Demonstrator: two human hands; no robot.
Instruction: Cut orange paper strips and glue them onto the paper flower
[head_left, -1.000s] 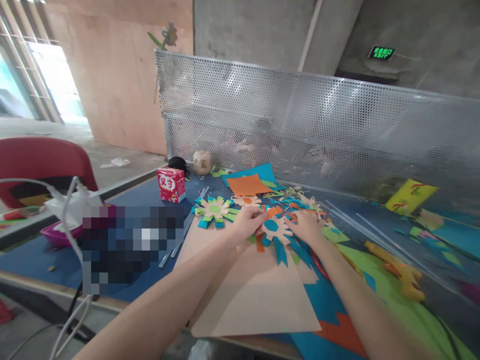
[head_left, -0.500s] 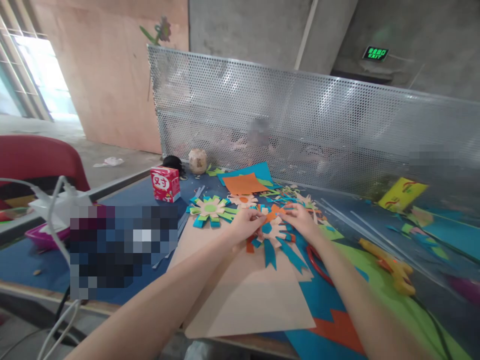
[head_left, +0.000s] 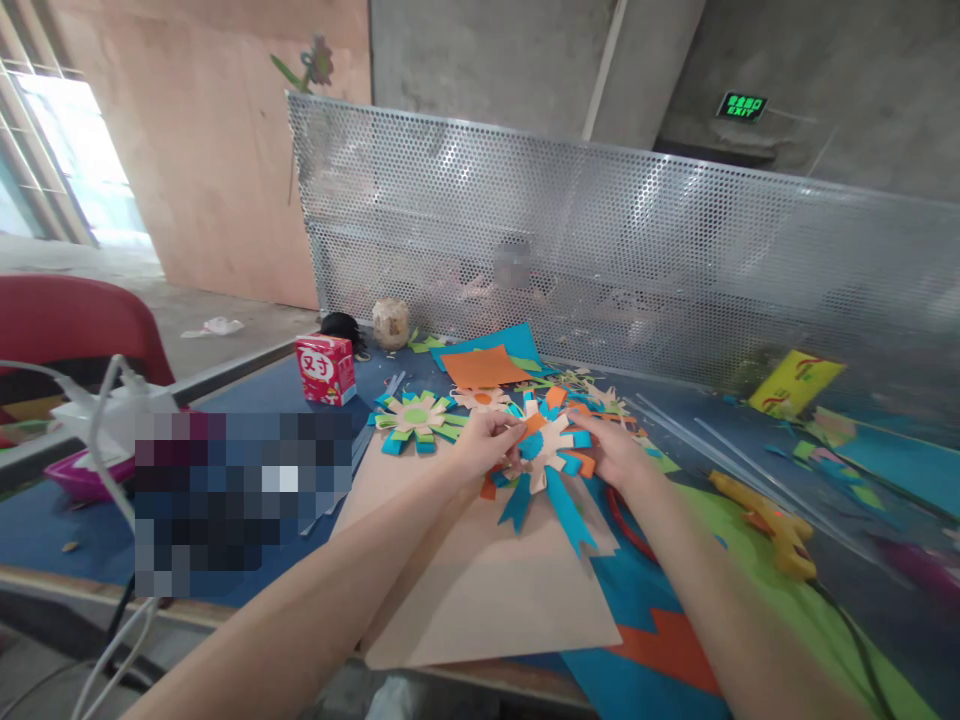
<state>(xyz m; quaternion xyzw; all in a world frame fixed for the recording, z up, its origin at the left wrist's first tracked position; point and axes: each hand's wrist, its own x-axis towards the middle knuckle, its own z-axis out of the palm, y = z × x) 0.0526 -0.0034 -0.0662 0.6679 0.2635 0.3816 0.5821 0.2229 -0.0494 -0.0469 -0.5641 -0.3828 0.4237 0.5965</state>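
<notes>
A rosette flower [head_left: 551, 450] with cream, orange and blue looped petals, a blue centre and two blue notched tails is raised a little above a cream sheet [head_left: 487, 600]. My left hand [head_left: 484, 442] pinches its left edge by an orange petal. On the other side my right hand [head_left: 611, 452] grips the right edge, its fingertips partly hidden behind the petals. To the left of my left hand lies a second flower [head_left: 416, 418], cream, green and blue. Just beyond the hands is a cream flower with an orange centre [head_left: 484, 397], partly covered.
A yellow glue gun [head_left: 772, 520] with a cord rests on green sheet [head_left: 750, 580] at right. Red-handled scissors, or a similar loop [head_left: 626, 525], sit by my right forearm. Orange [head_left: 487, 366] and blue sheets, scraps, clear sticks [head_left: 697, 440] and a red carton [head_left: 325, 370] lie around.
The rosette has been lifted and tilted, its tails swinging left. My right hand has closed in on its right edge, while my left hand keeps its pinch.
</notes>
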